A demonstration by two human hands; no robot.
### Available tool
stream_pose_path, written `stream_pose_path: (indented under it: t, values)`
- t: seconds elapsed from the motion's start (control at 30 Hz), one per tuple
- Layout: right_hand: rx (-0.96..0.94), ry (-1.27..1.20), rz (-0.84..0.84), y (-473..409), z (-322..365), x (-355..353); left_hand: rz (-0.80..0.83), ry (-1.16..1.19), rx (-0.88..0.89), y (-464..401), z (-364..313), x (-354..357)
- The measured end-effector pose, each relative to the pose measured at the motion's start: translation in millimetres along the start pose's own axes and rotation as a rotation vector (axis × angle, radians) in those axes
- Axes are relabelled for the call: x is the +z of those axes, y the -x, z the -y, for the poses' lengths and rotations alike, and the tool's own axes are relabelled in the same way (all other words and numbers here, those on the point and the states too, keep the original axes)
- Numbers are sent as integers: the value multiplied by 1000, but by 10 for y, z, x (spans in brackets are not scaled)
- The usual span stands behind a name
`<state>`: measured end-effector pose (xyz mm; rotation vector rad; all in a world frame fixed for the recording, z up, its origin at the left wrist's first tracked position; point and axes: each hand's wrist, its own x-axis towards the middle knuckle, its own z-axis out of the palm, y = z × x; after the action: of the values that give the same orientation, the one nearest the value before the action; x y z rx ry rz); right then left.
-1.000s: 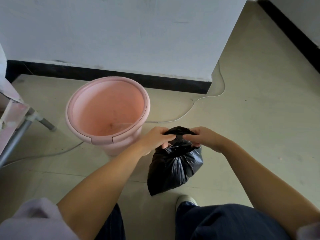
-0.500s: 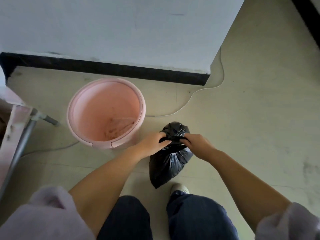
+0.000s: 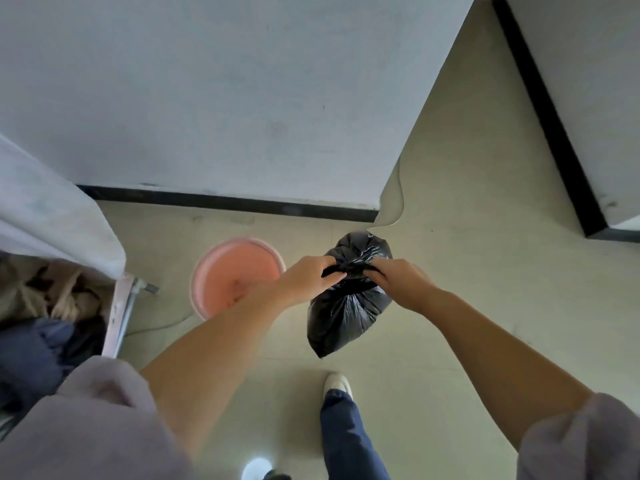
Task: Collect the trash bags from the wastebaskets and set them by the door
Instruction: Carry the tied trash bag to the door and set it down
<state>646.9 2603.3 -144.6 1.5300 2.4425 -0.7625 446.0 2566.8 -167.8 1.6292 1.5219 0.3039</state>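
Note:
A small black trash bag (image 3: 346,313) hangs in the air in front of me, its neck gathered and its loose top bunched above my fingers. My left hand (image 3: 308,277) pinches the twisted neck from the left. My right hand (image 3: 398,280) pinches it from the right. Both hands touch at the neck. The pink wastebasket (image 3: 235,275) stands on the floor to the left of the bag, with no liner in it and some crumbs at its bottom; my left forearm covers its near right rim.
A white wall with a black baseboard (image 3: 225,199) runs behind the wastebasket. A thin cable (image 3: 398,202) trails round the wall corner. A metal-framed rack with clothes (image 3: 52,306) stands at the left. My white shoe (image 3: 337,384) is below the bag. Another baseboard (image 3: 540,109) runs at the right.
The view has risen well above the floor, so the wastebasket looks smaller and farther. The bag has come up with both hands, which keep hold of its neck.

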Motion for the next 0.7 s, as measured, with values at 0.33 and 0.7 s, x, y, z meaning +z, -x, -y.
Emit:
stream_pose_path:
  t: [0.33, 0.7]
  values:
    - [-111, 51, -81, 658, 940, -1460, -102, -142, 63, 993, -1099, -1247]
    - [-557, 236, 57, 339, 1810, -2011, -372, -94, -198, 1694, -1038, -1724]
